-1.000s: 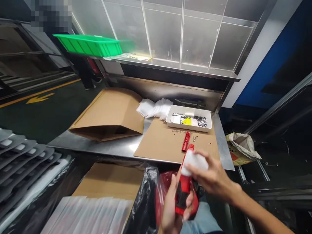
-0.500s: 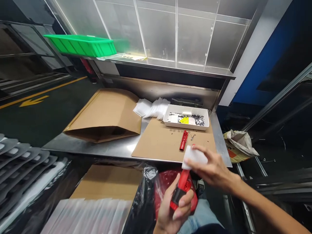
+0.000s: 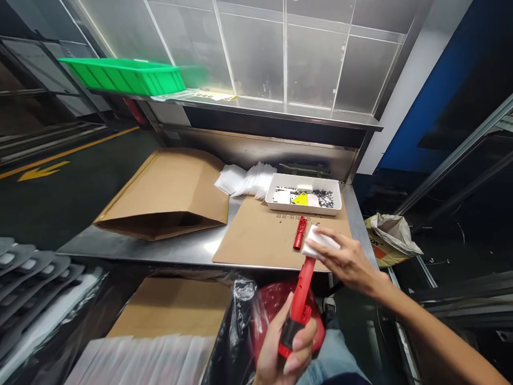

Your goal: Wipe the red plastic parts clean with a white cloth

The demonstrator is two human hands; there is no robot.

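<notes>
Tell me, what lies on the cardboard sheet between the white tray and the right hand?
In the head view, a short red piece lies on the cardboard sheet, between the white tray and the right hand.

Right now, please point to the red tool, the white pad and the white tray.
red tool (image 3: pixel 301 291): head view, middle of its shaft.
white pad (image 3: pixel 316 243): head view, its top face.
white tray (image 3: pixel 304 207): head view, front wall.

Green tray (image 3: pixel 124 76) on upper shelf; brown paper bag (image 3: pixel 168 195), white tray (image 3: pixel 303 193) of small parts, cardboard sheet (image 3: pixel 260 238) on steel bench
</notes>
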